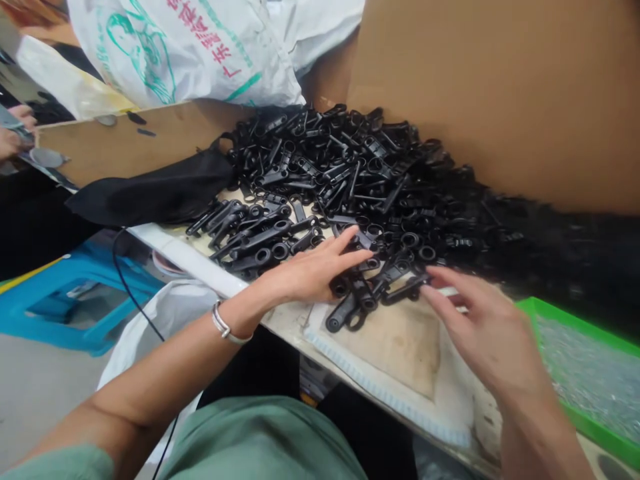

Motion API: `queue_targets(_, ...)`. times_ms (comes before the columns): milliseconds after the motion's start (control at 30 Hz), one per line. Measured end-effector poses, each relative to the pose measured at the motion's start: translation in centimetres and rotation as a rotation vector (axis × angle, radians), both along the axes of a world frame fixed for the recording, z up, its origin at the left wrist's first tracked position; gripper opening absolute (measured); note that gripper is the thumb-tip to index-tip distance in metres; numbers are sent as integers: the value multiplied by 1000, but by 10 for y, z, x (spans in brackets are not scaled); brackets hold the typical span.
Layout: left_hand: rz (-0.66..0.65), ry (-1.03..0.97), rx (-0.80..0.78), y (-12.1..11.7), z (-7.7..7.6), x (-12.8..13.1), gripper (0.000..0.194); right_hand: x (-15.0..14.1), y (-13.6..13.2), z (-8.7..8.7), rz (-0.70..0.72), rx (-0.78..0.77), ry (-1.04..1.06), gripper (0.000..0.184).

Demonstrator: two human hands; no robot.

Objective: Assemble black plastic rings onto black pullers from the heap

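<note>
Beneath the left hand (314, 272), half-hidden black parts (341, 288)

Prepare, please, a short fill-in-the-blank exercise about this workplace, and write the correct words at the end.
1. The parts heaped on the table are ____ in colour.
2. The left hand is palm ____ over some of them.
3. A bracelet circles the person's ____ wrist.
4. The tray beside the right hand has ____ walls.

Missing words: black; down; left; green.
</note>
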State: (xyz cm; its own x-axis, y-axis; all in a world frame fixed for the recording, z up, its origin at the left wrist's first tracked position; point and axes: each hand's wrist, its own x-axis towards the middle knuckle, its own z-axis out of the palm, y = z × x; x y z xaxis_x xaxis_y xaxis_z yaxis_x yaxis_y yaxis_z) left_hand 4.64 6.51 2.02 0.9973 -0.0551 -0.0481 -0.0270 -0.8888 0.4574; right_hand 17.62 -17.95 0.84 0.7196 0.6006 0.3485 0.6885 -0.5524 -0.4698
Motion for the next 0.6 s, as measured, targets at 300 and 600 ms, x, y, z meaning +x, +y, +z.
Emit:
queue_targets(300,106,-17,100,-5,5,-20,91,27,45,-2,-49,4,36,36)
queue_targets(600,141,-194,-48,-16,-18,-22,82,-21,4,14,-297,421,-194,29)
